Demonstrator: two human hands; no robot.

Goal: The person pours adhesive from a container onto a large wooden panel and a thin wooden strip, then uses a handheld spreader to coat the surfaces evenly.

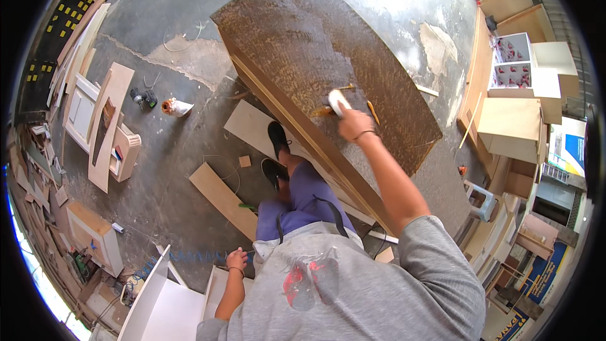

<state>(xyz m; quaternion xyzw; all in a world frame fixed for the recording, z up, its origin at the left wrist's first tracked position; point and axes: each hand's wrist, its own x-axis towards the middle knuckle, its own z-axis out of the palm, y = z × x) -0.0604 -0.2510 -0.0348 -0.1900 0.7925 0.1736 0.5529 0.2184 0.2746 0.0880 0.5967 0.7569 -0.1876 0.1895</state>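
My right hand (355,125) is closed around a white flat spreader (336,100) and presses it against a large brown board (303,31). Amber streaks of what looks like glue (373,112) lie on the board beside the spreader. Part of the board's surface looks wet and shiny, with a mottled brown coating elsewhere. Down at my left side, my left hand (237,258) hangs with its fingers loosely bent and apart, holding nothing that I can see. It is nearest to a white panel piece (218,281) and a blue coiled hose (189,256).
An open can (177,108) with brown-stained rim and a cordless drill (144,98) are on the floor to the left. Wooden strips (221,199) lie by my feet. Cabinet boxes (510,127) stand along the right; offcuts (38,170) are piled at far left.
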